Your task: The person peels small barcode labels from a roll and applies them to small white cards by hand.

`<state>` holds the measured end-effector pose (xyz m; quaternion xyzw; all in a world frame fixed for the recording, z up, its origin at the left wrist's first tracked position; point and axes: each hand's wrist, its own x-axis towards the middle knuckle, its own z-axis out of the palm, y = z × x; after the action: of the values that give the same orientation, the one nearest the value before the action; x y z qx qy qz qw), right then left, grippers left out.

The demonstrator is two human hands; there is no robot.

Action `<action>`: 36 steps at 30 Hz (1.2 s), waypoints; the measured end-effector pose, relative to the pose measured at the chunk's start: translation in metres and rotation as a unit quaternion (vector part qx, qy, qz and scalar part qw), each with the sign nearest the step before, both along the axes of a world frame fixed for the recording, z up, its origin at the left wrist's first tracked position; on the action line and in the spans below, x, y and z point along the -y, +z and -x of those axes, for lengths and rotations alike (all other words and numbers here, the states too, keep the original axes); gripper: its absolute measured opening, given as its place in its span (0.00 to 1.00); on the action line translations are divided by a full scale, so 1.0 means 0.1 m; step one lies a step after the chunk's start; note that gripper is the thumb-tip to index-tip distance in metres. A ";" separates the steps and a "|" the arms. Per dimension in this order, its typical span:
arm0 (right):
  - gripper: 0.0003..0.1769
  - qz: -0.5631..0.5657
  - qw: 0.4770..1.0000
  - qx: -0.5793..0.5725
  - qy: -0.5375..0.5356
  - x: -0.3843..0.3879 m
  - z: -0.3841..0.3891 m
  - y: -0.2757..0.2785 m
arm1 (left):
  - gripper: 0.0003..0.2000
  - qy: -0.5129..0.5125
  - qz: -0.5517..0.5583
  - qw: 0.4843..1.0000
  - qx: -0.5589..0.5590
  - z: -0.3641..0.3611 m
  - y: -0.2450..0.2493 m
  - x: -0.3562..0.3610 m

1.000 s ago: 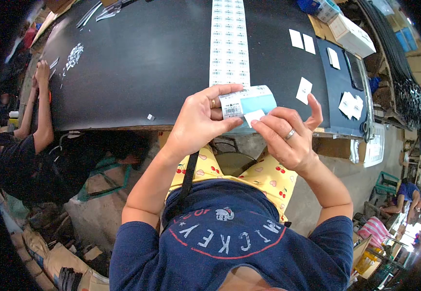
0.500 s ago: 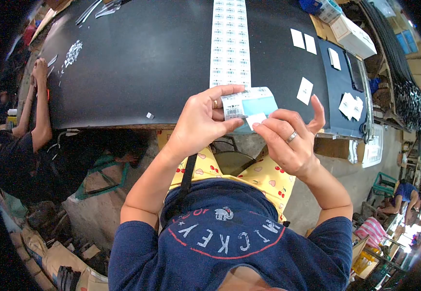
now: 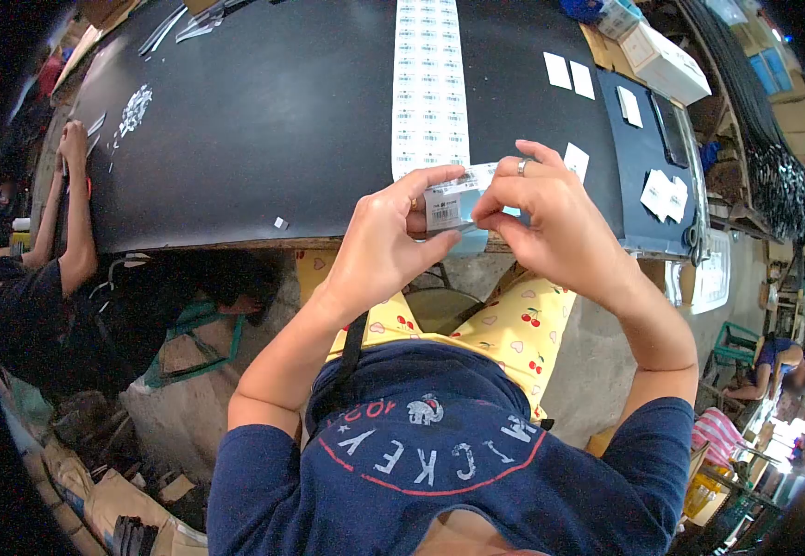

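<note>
My left hand is closed on the near end of a long sheet of barcode stickers, its thumb below and index finger on top. At this end the sheet curls up over the table's front edge, with a printed sticker beside bare light-blue backing. My right hand, ringed, has its thumb and index finger pinched at the sheet, by the printed sticker's right edge. The fingers cover what lies between those tips. Just behind the right hand lies a white card, partly hidden.
More white cards lie at the table's right, near a stack of labelled cards, a phone and a white box. Paper scraps lie left. Another person's hands rest at the left edge.
My right hand has moved up and left, its fingertips now against the printed sticker's edge. The small white piece it pinched is no longer visible. My left hand keeps its hold.
</note>
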<state>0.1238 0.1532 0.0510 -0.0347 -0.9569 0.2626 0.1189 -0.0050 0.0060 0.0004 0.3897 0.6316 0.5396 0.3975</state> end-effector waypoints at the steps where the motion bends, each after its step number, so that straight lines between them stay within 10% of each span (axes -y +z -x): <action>1: 0.06 0.016 1.000 0.007 0.001 -0.01 0.02 0.01 | 0.27 0.001 -0.001 1.000 0.000 -0.01 -0.02 -0.01; 28: 0.03 -0.042 0.999 0.010 -0.017 -0.19 0.14 0.13 | 0.28 0.048 -0.047 0.988 -0.140 -0.08 -0.06 0.01; 36: 0.05 0.090 0.989 0.119 -0.006 -1.48 0.10 0.29 | 0.21 -0.020 -0.042 0.999 0.003 0.06 -0.13 0.30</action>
<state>0.1143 0.3014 0.0803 -0.0815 -0.9366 0.3407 0.0023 -0.0112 -0.0237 -0.0128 0.4171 0.5995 0.5583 0.3936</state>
